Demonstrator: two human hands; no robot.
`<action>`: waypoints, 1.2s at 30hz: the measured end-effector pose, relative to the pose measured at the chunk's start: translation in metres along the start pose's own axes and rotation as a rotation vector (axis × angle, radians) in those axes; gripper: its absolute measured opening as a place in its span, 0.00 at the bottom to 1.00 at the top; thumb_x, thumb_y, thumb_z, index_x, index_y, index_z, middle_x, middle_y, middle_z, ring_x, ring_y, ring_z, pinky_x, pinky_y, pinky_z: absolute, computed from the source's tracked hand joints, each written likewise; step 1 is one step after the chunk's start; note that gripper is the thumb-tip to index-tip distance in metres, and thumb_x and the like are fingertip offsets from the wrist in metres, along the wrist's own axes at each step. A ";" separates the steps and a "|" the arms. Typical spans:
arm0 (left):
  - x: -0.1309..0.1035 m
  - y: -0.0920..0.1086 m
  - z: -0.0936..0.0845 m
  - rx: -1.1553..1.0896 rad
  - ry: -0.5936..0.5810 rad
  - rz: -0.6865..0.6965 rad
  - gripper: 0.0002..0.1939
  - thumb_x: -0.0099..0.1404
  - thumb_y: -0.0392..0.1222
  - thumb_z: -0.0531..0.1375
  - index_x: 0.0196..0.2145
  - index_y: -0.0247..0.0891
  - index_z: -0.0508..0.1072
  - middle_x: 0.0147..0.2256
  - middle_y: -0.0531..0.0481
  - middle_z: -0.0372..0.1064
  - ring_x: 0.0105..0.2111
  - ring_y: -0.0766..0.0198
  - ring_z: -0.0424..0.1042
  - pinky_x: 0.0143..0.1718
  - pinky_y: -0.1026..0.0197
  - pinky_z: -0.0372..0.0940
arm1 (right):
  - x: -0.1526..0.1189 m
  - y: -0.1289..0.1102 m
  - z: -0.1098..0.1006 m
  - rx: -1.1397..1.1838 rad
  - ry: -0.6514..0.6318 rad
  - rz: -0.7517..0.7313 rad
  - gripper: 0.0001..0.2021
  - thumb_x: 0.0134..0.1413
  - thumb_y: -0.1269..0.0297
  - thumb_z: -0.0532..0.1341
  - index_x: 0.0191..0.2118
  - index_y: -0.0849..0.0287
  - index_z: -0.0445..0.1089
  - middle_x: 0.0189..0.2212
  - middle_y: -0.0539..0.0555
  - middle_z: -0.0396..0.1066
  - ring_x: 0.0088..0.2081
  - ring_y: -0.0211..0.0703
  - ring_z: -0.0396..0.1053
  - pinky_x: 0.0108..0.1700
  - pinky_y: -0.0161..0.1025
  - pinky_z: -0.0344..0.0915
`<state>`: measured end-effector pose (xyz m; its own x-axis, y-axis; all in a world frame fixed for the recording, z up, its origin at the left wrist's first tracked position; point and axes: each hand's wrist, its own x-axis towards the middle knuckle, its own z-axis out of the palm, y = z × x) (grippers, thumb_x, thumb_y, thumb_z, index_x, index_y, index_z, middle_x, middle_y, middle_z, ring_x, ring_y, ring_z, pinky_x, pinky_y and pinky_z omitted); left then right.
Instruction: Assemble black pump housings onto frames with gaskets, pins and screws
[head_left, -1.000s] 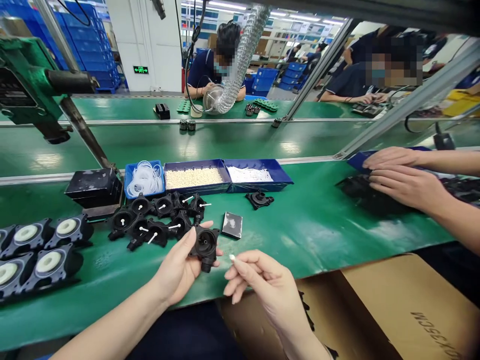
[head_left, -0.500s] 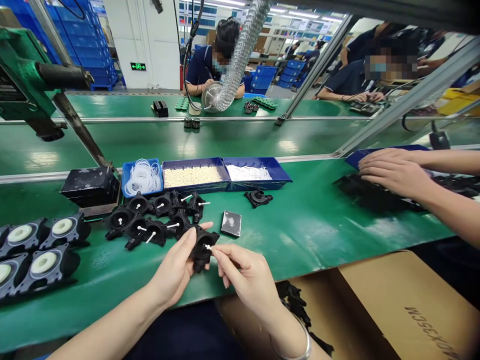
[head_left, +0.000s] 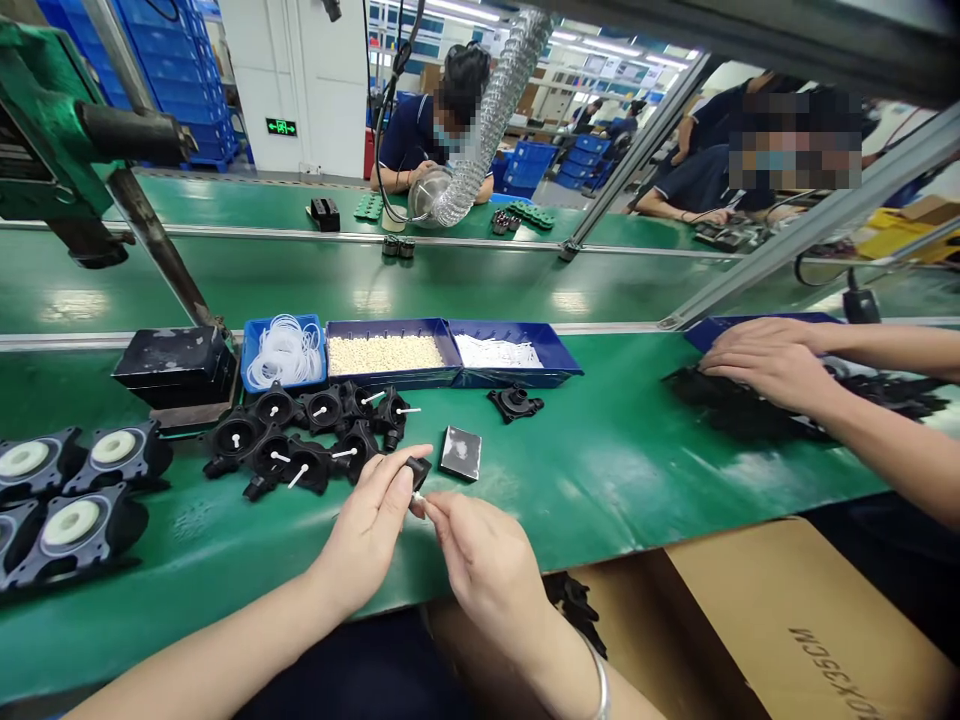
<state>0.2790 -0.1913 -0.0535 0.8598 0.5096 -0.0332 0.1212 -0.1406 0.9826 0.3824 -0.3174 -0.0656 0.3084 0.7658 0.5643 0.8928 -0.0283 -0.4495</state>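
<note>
My left hand point(head_left: 375, 530) is closed around a black plastic housing point(head_left: 418, 470), now tilted so that its cavity is mostly hidden. At its lower edge, my right hand point(head_left: 484, 555) pinches a small white pin point(head_left: 418, 497) between thumb and fingertips. Left of my hands lies a cluster of similar black housings point(head_left: 274, 455), several with white pins standing or leaning in them. A small dark square block point(head_left: 461, 453) rests just beyond my right hand. One more black housing point(head_left: 515, 402), with no white pin visible, sits farther back.
Along the back stand a blue tray of clear rings point(head_left: 247, 375), a tray of cream-coloured small parts point(head_left: 386, 380) and a tray of white pins point(head_left: 559, 372). A green press point(head_left: 52, 150) rises at left. Another person's hands point(head_left: 772, 365) work over black parts at right, above a cardboard box point(head_left: 817, 620).
My left hand has turned the black housing, so its open cavity no longer faces me. My right hand stays at it with the white pin. The view has shifted slightly.
</note>
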 end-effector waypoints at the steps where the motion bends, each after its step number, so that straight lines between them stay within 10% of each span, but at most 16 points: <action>1: 0.000 0.000 0.000 0.022 0.004 0.014 0.23 0.77 0.54 0.44 0.62 0.48 0.66 0.45 0.48 0.63 0.36 0.62 0.65 0.48 0.54 0.64 | 0.000 0.000 0.002 -0.027 0.015 -0.016 0.06 0.69 0.75 0.54 0.43 0.60 0.67 0.29 0.53 0.72 0.30 0.41 0.69 0.34 0.37 0.63; 17: 0.013 -0.004 0.019 0.031 0.005 0.026 0.23 0.76 0.52 0.46 0.63 0.47 0.65 0.50 0.43 0.63 0.41 0.56 0.67 0.52 0.47 0.65 | -0.007 0.018 0.012 -0.012 0.103 -0.004 0.09 0.67 0.78 0.51 0.40 0.59 0.65 0.27 0.52 0.70 0.27 0.40 0.65 0.31 0.37 0.61; 23: 0.025 0.003 0.024 -0.297 -0.075 -0.141 0.29 0.71 0.52 0.55 0.66 0.43 0.60 0.50 0.42 0.67 0.30 0.64 0.66 0.36 0.56 0.68 | 0.004 0.031 -0.008 0.098 -0.040 0.119 0.07 0.70 0.70 0.53 0.42 0.58 0.68 0.28 0.51 0.72 0.28 0.39 0.68 0.33 0.36 0.63; 30: 0.031 0.019 0.034 -0.750 -0.131 -0.248 0.21 0.72 0.51 0.57 0.57 0.40 0.68 0.54 0.42 0.69 0.50 0.55 0.72 0.43 0.58 0.71 | 0.004 0.035 -0.013 0.919 0.367 0.726 0.20 0.65 0.48 0.59 0.56 0.53 0.67 0.41 0.52 0.73 0.37 0.38 0.71 0.40 0.37 0.70; 36: 0.047 0.009 0.054 -0.382 -0.071 -0.097 0.22 0.71 0.53 0.55 0.59 0.44 0.70 0.62 0.44 0.61 0.66 0.52 0.57 0.67 0.46 0.57 | 0.017 0.030 0.023 1.588 0.390 0.899 0.28 0.57 0.39 0.63 0.56 0.51 0.70 0.59 0.54 0.69 0.56 0.51 0.68 0.52 0.49 0.71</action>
<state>0.3475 -0.2144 -0.0565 0.8872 0.4432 -0.1285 0.0216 0.2382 0.9710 0.4067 -0.2909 -0.0851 0.7071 0.6850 -0.1754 -0.5907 0.4360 -0.6789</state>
